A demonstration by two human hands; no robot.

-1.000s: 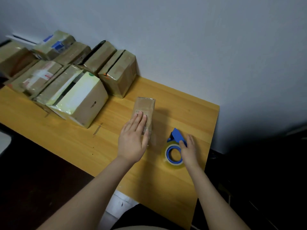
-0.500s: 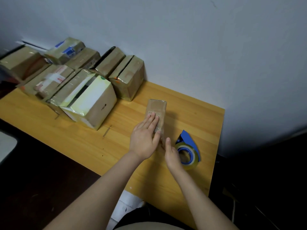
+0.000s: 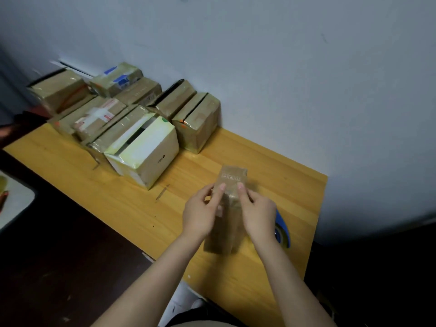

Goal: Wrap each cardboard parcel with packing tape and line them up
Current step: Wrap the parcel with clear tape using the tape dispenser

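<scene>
Parcel [image 3: 232,177] gripped between both hands near the table's [image 3: 118,197] right end, left hand [image 3: 200,214] and right hand [image 3: 258,214] curling fingers [image 3: 207,194] round its sides, thumbs on top; tape [image 3: 283,228] lies just right of it, wrapped parcels [image 3: 144,147] grouped back-left by the wall [image 3: 283,90]

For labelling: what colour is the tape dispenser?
The tape dispenser is blue; head view.

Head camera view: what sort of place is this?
Likely a small home or office packing corner: taped brown cardboard parcels by a plain grey wall, a blue tape dispenser on the yellow wooden table.
</scene>
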